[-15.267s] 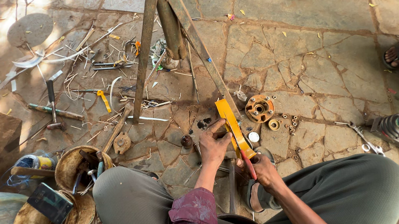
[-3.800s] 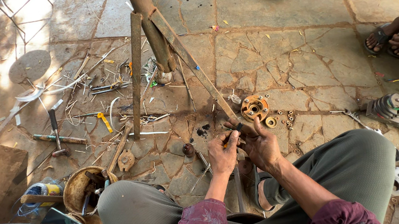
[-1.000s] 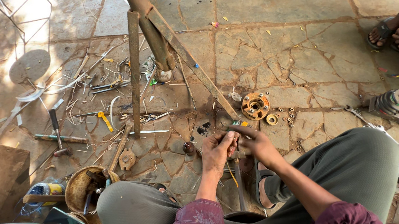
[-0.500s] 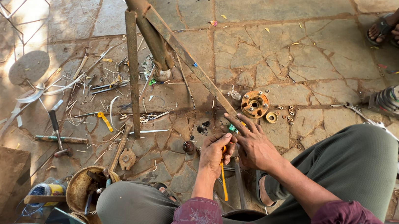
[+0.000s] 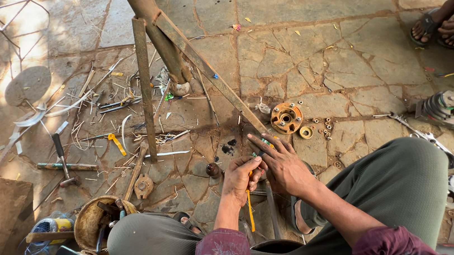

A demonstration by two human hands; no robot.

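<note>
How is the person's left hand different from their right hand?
The left hand is curled shut around a thin yellow tool, while the right hand is open with its fingers spread. The left hand sits lower and nearer the person's knee; the right hand reaches further out toward the round orange metal hub. Both are bare and close together over the stone floor.

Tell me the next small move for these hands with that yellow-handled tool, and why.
Probably press the right hand flat to steady the angled metal bar, then bring the tool's tip to it. The left hand grips the yellow-handled tool with its handle hanging toward the body, while the right hand's fingers are spread open over the bar's lower end beside the orange flanged hub.
</note>
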